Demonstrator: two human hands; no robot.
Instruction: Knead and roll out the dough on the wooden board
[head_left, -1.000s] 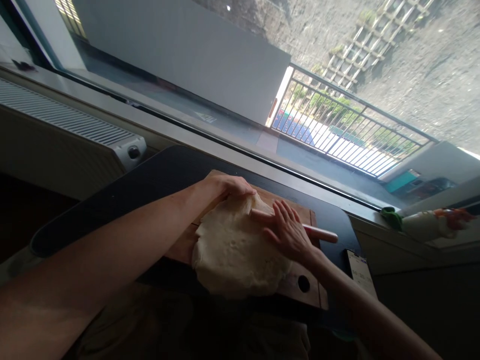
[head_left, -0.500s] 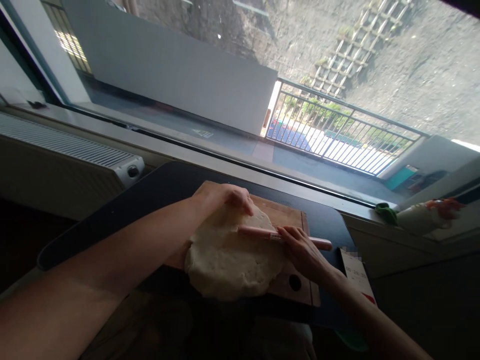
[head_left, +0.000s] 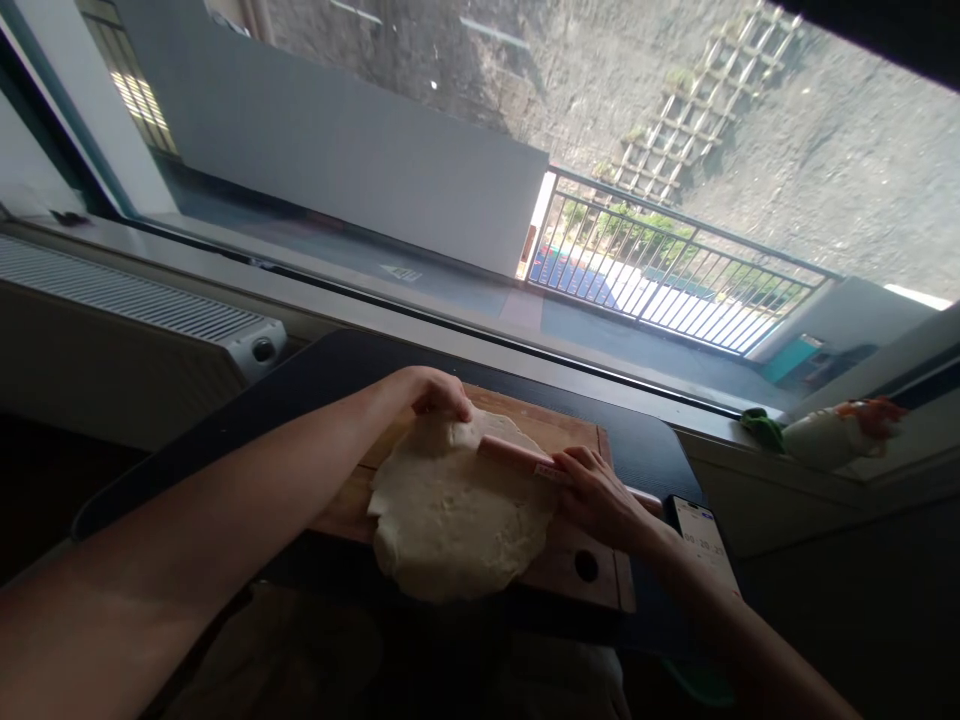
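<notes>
Because the dough spreads across most of the wooden board and laps past its near edge, one hand seems to serve as an anchor while the other minds the rolling pin. The left hand touches the dough's far edge, probably to stop the sheet sliding; its wrist is bent over and the fingers curl downward, though I cannot tell whether they pinch a fold or merely press. The right hand is wrapped over the pin near its middle, fingers together and bent around the wood, which likely lets one palm both guide and weigh on it. The pin lies aslant, one end over the dough's far right part, the other reaching beyond the board toward the phone, which sits on the dark table just off the board, presumably so its timer can be read. Both forearms come in low from the near corners, the left stretched farther across, the right angled inward with its wrist close above the board
</notes>
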